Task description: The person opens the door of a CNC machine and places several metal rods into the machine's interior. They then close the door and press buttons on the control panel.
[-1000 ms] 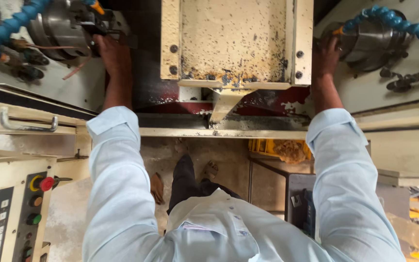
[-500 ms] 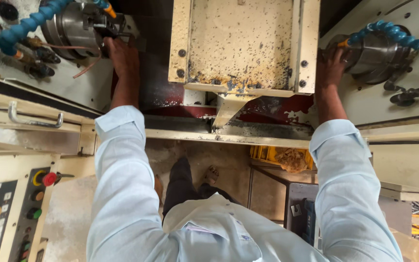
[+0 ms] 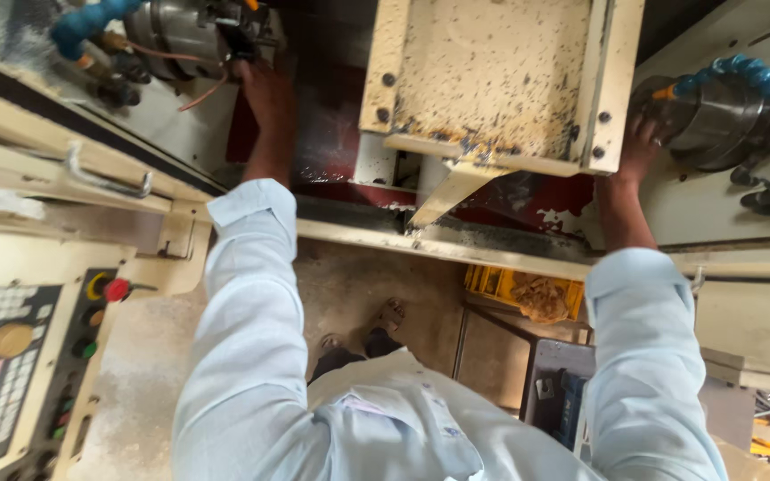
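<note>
Reaching into the machine, my left hand (image 3: 260,89) touched the left chuck (image 3: 184,36) and my right hand (image 3: 639,142) the right chuck (image 3: 715,116); grip unclear; any spindle start risked crushed fingers.

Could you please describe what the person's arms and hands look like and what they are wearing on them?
Both arms wear long, loose, pale blue shirt sleeves with buttoned cuffs that end short of the wrists. The left hand and right hand are bare, with no gloves; a ring seems to show on a right finger.
</note>
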